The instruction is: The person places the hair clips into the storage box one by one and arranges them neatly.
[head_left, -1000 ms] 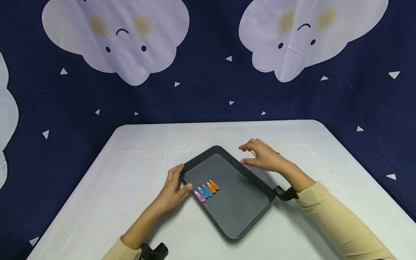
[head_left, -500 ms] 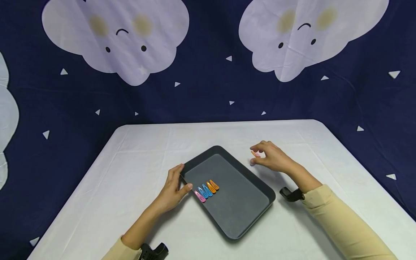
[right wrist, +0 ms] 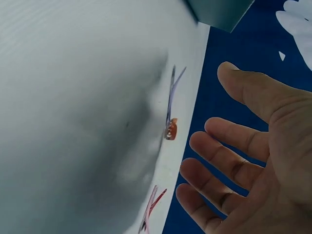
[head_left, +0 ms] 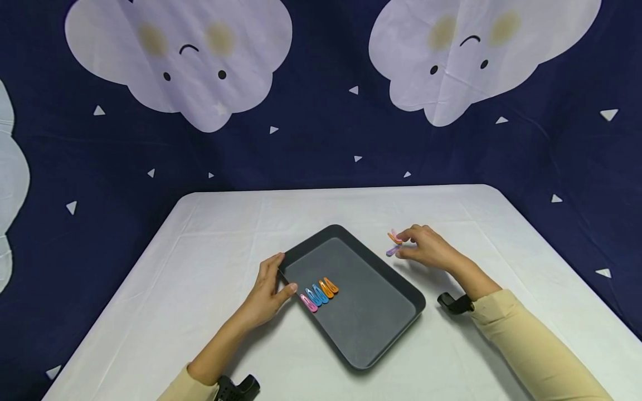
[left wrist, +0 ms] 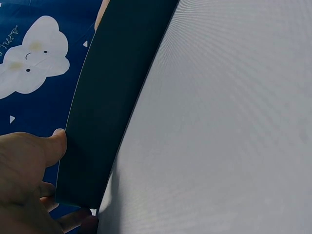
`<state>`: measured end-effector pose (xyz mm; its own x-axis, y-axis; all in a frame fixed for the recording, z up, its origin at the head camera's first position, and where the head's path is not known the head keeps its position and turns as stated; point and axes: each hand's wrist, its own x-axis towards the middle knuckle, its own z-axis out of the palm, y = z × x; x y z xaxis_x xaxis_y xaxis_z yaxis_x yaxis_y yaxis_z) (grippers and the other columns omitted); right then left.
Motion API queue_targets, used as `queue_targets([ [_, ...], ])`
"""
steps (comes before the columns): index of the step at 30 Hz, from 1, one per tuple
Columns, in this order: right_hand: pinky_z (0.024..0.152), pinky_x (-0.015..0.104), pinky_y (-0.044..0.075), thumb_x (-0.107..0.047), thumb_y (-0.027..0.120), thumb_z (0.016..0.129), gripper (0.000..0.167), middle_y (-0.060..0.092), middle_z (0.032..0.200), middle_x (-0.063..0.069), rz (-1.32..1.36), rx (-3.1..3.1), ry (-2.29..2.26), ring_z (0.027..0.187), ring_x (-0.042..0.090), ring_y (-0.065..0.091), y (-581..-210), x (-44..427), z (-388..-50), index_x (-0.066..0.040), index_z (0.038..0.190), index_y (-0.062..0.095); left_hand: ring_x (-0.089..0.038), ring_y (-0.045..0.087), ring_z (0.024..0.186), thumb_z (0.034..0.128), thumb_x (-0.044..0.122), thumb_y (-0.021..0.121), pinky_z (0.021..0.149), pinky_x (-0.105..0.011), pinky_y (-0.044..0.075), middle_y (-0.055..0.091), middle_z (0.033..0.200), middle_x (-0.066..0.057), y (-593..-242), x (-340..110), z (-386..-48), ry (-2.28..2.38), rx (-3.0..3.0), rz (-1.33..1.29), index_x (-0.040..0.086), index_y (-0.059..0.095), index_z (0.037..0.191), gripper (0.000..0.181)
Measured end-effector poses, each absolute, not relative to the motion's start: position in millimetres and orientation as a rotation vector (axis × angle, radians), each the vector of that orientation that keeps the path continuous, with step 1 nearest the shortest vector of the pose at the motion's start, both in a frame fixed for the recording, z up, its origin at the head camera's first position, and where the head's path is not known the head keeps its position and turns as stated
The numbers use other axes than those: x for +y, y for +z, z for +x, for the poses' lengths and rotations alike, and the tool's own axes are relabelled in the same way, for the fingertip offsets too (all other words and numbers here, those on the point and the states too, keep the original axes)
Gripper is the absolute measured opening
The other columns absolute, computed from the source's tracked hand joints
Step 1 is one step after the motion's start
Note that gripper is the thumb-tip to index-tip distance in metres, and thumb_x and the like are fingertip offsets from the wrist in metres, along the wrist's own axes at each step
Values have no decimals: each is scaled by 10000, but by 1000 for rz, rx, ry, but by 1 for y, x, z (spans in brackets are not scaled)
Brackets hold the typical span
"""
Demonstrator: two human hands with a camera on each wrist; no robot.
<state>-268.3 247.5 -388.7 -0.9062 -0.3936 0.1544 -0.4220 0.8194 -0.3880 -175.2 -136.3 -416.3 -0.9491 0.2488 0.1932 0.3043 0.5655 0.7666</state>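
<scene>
A dark grey baking tray (head_left: 361, 312) lies turned diagonally on the white table. Near its left side several snap hair clips form a row: a pink clip (head_left: 308, 303), blue clips (head_left: 320, 293) and orange clips (head_left: 328, 285). My left hand (head_left: 266, 292) holds the tray's left corner between thumb and fingers. Beyond the tray's right side, my right hand (head_left: 426, 248) hovers by a loose purple hair clip (head_left: 392, 251) and an orange hair clip (head_left: 394, 238). Nothing sits between its spread thumb and fingers in the right wrist view.
Pink and red hair clips (right wrist: 151, 209) lie on the table further along in the right wrist view. The white-covered table (head_left: 225, 223) ends at a dark blue cloth backdrop (head_left: 321, 156) with clouds.
My right hand first moved away from the tray's rim to the right, then drew back a little towards me, uncovering the purple and orange clips. The left hand and tray stay put.
</scene>
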Motion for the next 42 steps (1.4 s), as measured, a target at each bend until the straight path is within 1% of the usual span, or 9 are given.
queue_targets([
  [5,791,393,423,-299,750,777,453,654,1033,132,648,-2962,632,929,274,541,-392,250,-268,-27,1131,668,-446,227,1399,904,194,625,1107,-608,230,192,1504,-221,-416,-136,-175,-1349,-2722,-482,-14,188,1479,751],
  [12,715,318,368,-309,764,749,461,638,951,123,628,-3000,582,838,232,495,-397,252,-269,-27,1105,687,-446,223,1400,906,206,622,1108,-609,227,188,1505,-220,-416,-137,-175,-1350,-2725,-485,-13,187,1480,753],
  [14,710,310,354,-307,765,746,444,637,964,124,615,-3012,577,838,230,484,-399,253,-269,-32,1088,696,-446,221,1401,907,215,621,1109,-609,226,186,1506,-220,-416,-137,-175,-1349,-2727,-486,-12,185,1480,755],
  [20,712,325,356,-310,762,745,416,631,1018,141,607,-3030,565,855,244,478,-402,252,-269,-47,1063,709,-450,214,1402,913,227,613,1104,-617,226,179,1509,-216,-416,-137,-175,-1354,-2735,-491,-9,174,1484,758],
  [27,739,358,374,-353,765,733,484,616,1052,159,588,-3026,540,886,266,481,-404,248,-272,-54,1106,694,-453,210,1403,917,228,608,1101,-620,229,173,1512,-212,-415,-137,-174,-1356,-2743,-491,6,166,1490,757],
  [34,702,342,360,-375,764,724,513,616,1029,151,602,-3006,491,850,262,478,-406,243,-278,-48,1112,688,-454,206,1404,919,212,605,1102,-620,227,173,1510,-214,-415,-137,-175,-1348,-2739,-492,6,166,1490,749],
  [42,710,385,377,-368,763,718,508,617,1043,154,565,-3003,465,868,289,491,-408,237,-281,-42,1101,688,-456,207,1403,921,222,602,1101,-624,226,173,1509,-216,-416,-137,-175,-1354,-2739,-499,-1,165,1488,750],
])
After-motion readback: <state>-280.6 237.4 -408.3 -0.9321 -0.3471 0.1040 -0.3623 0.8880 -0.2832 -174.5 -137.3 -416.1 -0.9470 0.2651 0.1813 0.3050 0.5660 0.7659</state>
